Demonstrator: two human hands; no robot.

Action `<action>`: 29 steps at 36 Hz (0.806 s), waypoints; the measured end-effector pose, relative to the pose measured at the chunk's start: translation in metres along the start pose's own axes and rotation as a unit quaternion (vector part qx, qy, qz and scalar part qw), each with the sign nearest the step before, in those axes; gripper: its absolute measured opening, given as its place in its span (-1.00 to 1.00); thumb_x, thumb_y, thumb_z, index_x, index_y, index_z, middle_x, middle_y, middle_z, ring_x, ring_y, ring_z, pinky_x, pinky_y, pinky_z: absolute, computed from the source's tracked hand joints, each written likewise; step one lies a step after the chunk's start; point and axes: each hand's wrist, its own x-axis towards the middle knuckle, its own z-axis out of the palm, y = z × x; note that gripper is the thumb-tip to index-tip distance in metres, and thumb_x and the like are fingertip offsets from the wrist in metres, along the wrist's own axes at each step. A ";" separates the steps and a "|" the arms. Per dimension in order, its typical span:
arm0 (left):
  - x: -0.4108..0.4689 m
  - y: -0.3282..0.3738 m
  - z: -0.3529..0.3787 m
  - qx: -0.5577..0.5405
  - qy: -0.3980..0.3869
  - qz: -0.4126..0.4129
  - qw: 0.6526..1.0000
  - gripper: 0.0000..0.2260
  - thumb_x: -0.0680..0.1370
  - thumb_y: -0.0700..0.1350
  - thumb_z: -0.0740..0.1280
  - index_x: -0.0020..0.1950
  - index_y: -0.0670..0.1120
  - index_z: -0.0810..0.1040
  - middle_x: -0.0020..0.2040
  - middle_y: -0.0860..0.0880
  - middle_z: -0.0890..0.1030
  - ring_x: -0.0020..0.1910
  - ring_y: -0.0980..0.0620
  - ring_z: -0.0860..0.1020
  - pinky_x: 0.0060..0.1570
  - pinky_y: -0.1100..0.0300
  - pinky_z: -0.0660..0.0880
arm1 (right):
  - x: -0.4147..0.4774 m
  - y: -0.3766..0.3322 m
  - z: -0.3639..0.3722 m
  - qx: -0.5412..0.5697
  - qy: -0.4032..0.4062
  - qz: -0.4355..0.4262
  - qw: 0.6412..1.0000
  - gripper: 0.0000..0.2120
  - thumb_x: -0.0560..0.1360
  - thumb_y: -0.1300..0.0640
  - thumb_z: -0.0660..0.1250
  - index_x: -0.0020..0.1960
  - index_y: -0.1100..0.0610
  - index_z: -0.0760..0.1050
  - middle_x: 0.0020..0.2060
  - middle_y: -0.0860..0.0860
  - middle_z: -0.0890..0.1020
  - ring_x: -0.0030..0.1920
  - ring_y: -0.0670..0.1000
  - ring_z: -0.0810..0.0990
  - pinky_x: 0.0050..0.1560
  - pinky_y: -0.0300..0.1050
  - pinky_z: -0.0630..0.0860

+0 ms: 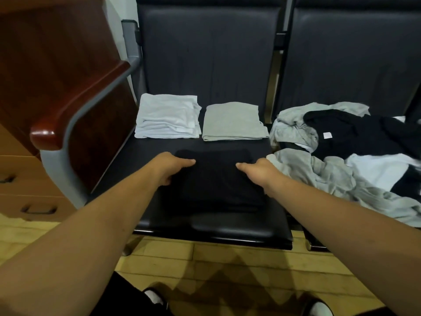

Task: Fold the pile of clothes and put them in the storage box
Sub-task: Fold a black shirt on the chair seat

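1. Reaching forward, we stretch both forearms over the front edge of the black seat [205, 231].
2. Our left hand [173, 166] grips the left side of the folded black garment [216, 179], with the thumb lying on top and the fingers curled at its edge.
3. Our right hand [257, 171] grips the right side in the same way.
4. That garment lies flat on the seat's front half.
5. On the neighbouring seat to our right sprawls the unfolded pile [341, 144] of grey, black and white clothes, just beside our right hand.
6. Behind the black garment, a folded white stack [167, 117] sits on the left, with a folded grey garment [234, 122] just beside it.
7. A wooden armrest [77, 106] stands at the left.
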 end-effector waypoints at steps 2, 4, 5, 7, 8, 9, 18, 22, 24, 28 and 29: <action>-0.004 0.001 0.003 -0.041 -0.049 -0.017 0.998 -0.62 0.46 -0.05 0.51 0.15 -0.23 0.53 0.14 -0.12 0.62 0.10 -0.11 0.59 0.11 0.00 0.53 | 0.000 0.001 0.002 -0.007 0.006 0.000 1.000 -0.46 0.57 -0.08 0.37 0.39 0.27 0.46 0.27 0.14 0.59 0.23 0.18 0.57 0.29 0.06 0.52; -0.007 0.004 0.005 -0.092 -0.104 -0.025 0.990 -0.69 0.45 -0.12 0.50 0.14 -0.20 0.61 0.07 -0.17 0.68 0.02 -0.13 0.66 0.02 0.00 0.59 | 0.000 0.003 0.002 -0.007 0.009 0.006 1.000 -0.45 0.57 -0.10 0.35 0.39 0.27 0.45 0.29 0.15 0.58 0.26 0.19 0.56 0.32 0.09 0.51; -0.012 0.008 0.006 -0.123 -0.129 -0.022 0.984 -0.72 0.46 -0.14 0.47 0.14 -0.19 0.63 0.06 -0.18 0.69 0.00 -0.12 0.67 -0.03 0.03 0.59 | 0.001 0.004 0.001 0.005 0.003 0.014 1.000 -0.42 0.57 -0.12 0.35 0.41 0.27 0.43 0.32 0.15 0.56 0.28 0.19 0.55 0.33 0.11 0.50; -0.020 0.017 0.006 -0.197 -0.176 0.000 0.964 -0.76 0.49 -0.15 0.40 0.14 -0.18 0.65 0.05 -0.16 0.70 -0.01 -0.10 0.67 -0.04 0.06 0.58 | 0.003 0.005 -0.003 0.042 -0.014 0.032 0.999 -0.28 0.50 -0.24 0.36 0.46 0.23 0.38 0.37 0.10 0.52 0.33 0.17 0.52 0.37 0.13 0.47; -0.023 0.022 0.006 -0.230 -0.195 0.017 0.953 -0.76 0.51 -0.15 0.37 0.15 -0.18 0.65 0.06 -0.16 0.69 0.00 -0.10 0.67 -0.01 0.05 0.58 | 0.004 0.006 -0.005 0.069 -0.031 0.043 0.996 -0.16 0.42 -0.34 0.38 0.49 0.19 0.36 0.39 0.06 0.51 0.35 0.16 0.51 0.39 0.15 0.45; -0.027 0.027 0.005 -0.259 -0.213 0.035 0.941 -0.75 0.51 -0.15 0.36 0.16 -0.18 0.64 0.09 -0.16 0.69 0.03 -0.10 0.67 0.02 0.05 0.58 | 0.008 0.010 -0.007 0.107 -0.053 0.055 0.991 -0.04 0.30 -0.45 0.40 0.50 0.13 0.35 0.40 0.02 0.50 0.37 0.13 0.50 0.41 0.16 0.42; -0.031 0.056 0.016 -0.434 -0.285 0.126 0.845 -0.65 0.44 -0.12 0.32 0.20 -0.18 0.59 0.09 -0.15 0.67 0.02 -0.13 0.65 0.07 0.02 0.58 | -0.009 -0.020 -0.025 0.414 -0.209 0.087 0.882 -0.17 0.47 -0.53 0.07 0.33 0.12 0.55 0.19 0.18 0.67 0.18 0.25 0.66 0.33 0.25 0.49; -0.015 0.066 0.019 -0.453 -0.273 0.133 0.838 -0.69 0.50 -0.14 0.28 0.20 -0.19 0.59 0.08 -0.15 0.67 0.02 -0.13 0.66 0.02 0.02 0.61 | -0.002 -0.036 -0.037 0.460 -0.206 0.032 0.863 -0.34 0.56 -0.38 0.18 0.34 0.13 0.58 0.25 0.14 0.65 0.26 0.16 0.63 0.38 0.11 0.47; -0.002 0.071 0.019 -0.449 -0.261 0.125 0.845 -0.69 0.54 -0.14 0.25 0.23 -0.20 0.58 0.11 -0.16 0.66 0.05 -0.13 0.65 0.03 0.01 0.61 | 0.007 -0.043 -0.046 0.454 -0.176 0.005 0.874 -0.51 0.60 -0.18 0.29 0.36 0.14 0.56 0.24 0.13 0.65 0.23 0.13 0.65 0.30 0.05 0.53; 0.027 0.083 0.021 -0.378 -0.219 0.086 0.895 -0.72 0.55 -0.16 0.27 0.20 -0.20 0.60 0.09 -0.16 0.68 0.00 -0.10 0.68 -0.05 0.05 0.63 | 0.028 -0.056 -0.068 0.412 -0.111 -0.010 0.904 -0.72 0.58 0.10 0.37 0.24 0.20 0.61 0.06 0.13 0.73 -0.01 0.09 0.74 -0.10 -0.03 0.69; 0.035 0.088 0.023 -0.354 -0.210 0.083 0.908 -0.73 0.55 -0.17 0.27 0.20 -0.20 0.60 0.08 -0.15 0.68 0.00 -0.09 0.68 -0.08 0.07 0.64 | 0.035 -0.060 -0.073 0.400 -0.091 -0.018 0.912 -0.72 0.57 0.14 0.39 0.24 0.21 0.60 0.04 0.14 0.73 -0.04 0.09 0.75 -0.17 -0.03 0.69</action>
